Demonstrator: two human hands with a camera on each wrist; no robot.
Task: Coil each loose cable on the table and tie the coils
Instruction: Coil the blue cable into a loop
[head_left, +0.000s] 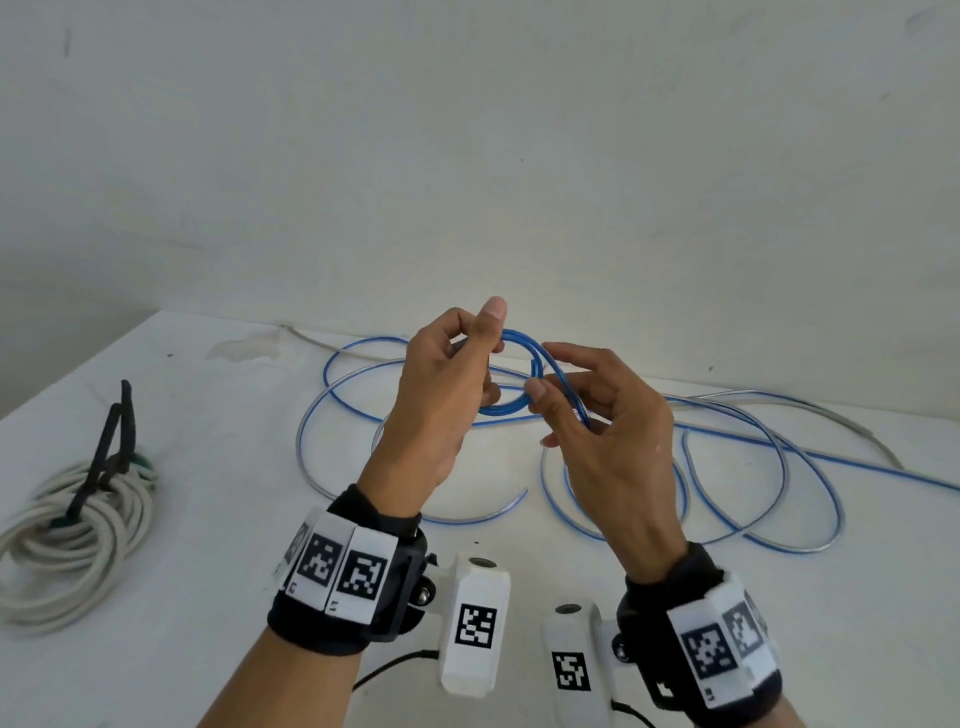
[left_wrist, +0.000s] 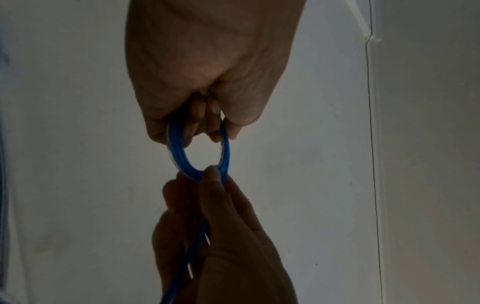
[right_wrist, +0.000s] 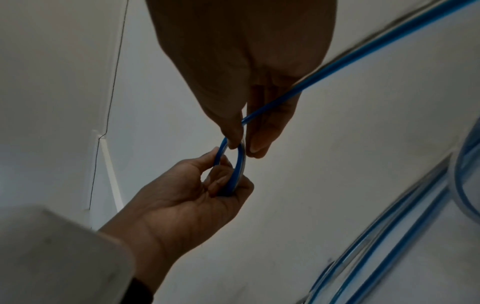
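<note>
A blue cable lies in loose loops (head_left: 810, 540) over the white table (head_left: 208, 623). One end is wound into a small coil (head_left: 535, 358), held up above the table between both hands. My left hand (head_left: 480, 343) grips the coil's left side, its fingers curled through the ring (left_wrist: 179, 156). My right hand (head_left: 543, 374) pinches the coil's right side with thumb and forefinger, where the running strand (right_wrist: 337, 65) leaves across its palm. The right wrist view shows the same ring (right_wrist: 240, 164) between the two hands.
A white cable coil (head_left: 78, 525), bound with a black tie (head_left: 111, 441), lies at the table's left. A thin grey wire (head_left: 311, 338) runs along the back edge by the wall. More blue loops (right_wrist: 389, 236) lie to the right of my hands.
</note>
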